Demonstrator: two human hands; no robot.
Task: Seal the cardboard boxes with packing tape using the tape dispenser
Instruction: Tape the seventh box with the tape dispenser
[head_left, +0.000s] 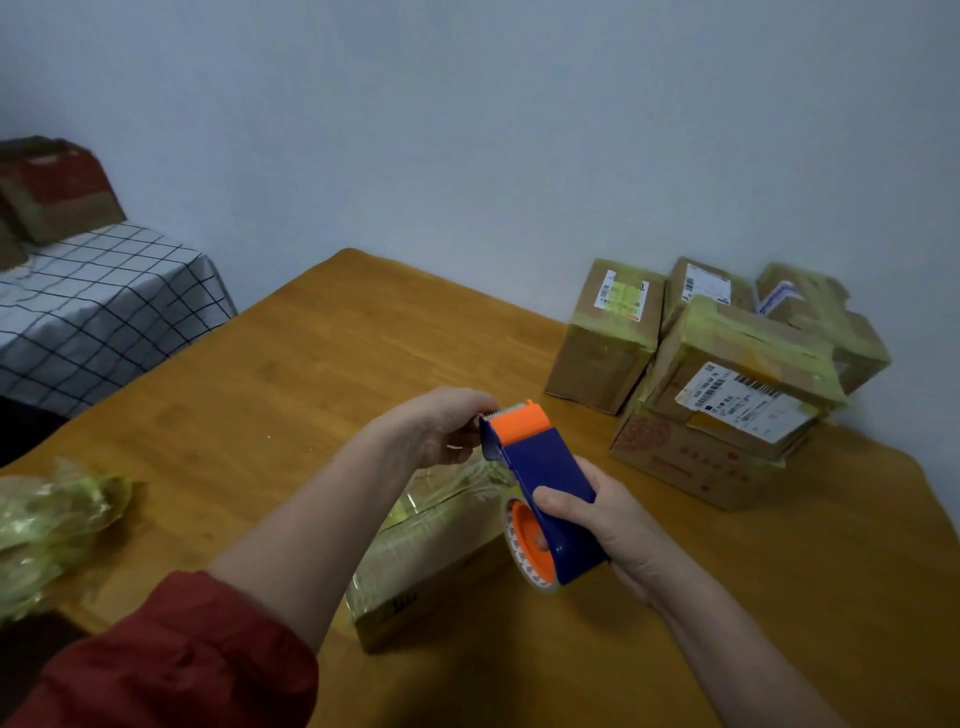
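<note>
A blue and orange tape dispenser with a roll of clear tape is held above the wooden table. My right hand grips its blue body near the roll. My left hand pinches at the toothed orange front end, where the tape comes out. Under both hands lies a flat cardboard box covered in yellowish tape, partly hidden by my left forearm.
Several taped cardboard boxes with labels are piled at the table's far right against the wall. A wad of crumpled yellowish tape lies at the left edge. A checked-cloth surface with boxes stands to the far left.
</note>
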